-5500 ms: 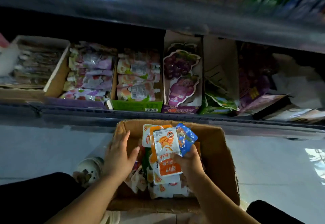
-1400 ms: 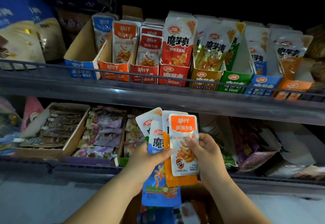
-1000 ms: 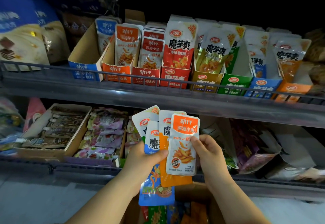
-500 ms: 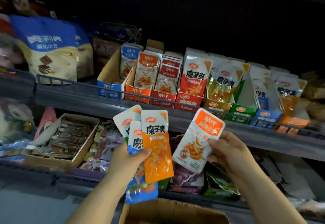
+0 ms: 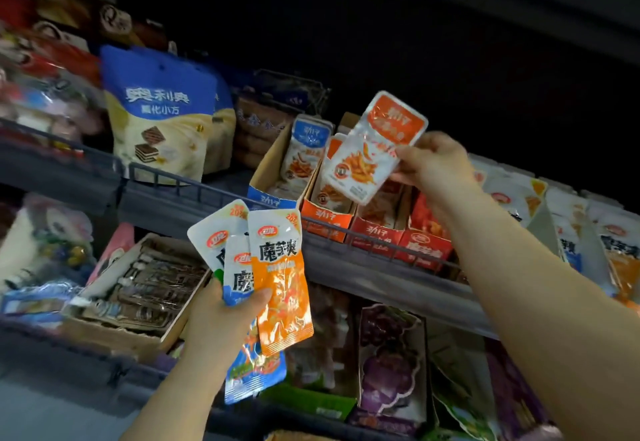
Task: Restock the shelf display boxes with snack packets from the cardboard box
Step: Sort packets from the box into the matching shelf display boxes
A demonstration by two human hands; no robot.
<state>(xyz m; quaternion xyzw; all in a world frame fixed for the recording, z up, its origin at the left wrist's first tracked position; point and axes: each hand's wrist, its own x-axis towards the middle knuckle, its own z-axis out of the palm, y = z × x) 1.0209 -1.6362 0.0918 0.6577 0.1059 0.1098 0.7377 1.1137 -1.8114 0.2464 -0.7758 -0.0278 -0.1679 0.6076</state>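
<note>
Over the orange display box (image 5: 327, 215), the right hand (image 5: 436, 167) pinches one packet (image 5: 374, 150) — the left hand (image 5: 221, 323) grips a fanned bunch (image 5: 280, 281).

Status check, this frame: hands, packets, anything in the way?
Right hand pinches orange-topped packet at orange display box. Left hand grips fanned packets. Box already holds packets; wire rail runs along its front.

Head view, one moment. Your left hand (image 5: 225, 316) is bare, fingers and thumb uncovered. Your left forearm (image 5: 180, 399) is bare too, uncovered from the wrist down to the lower edge of view. Your right hand (image 5: 433, 167) is bare in the same way. Your right forearm (image 5: 540, 302) is uncovered from the wrist to the right edge of view and shows as the broader of the two. Nails: too blurred to read. Whether a sleeve starts higher up cannot be told.
</note>
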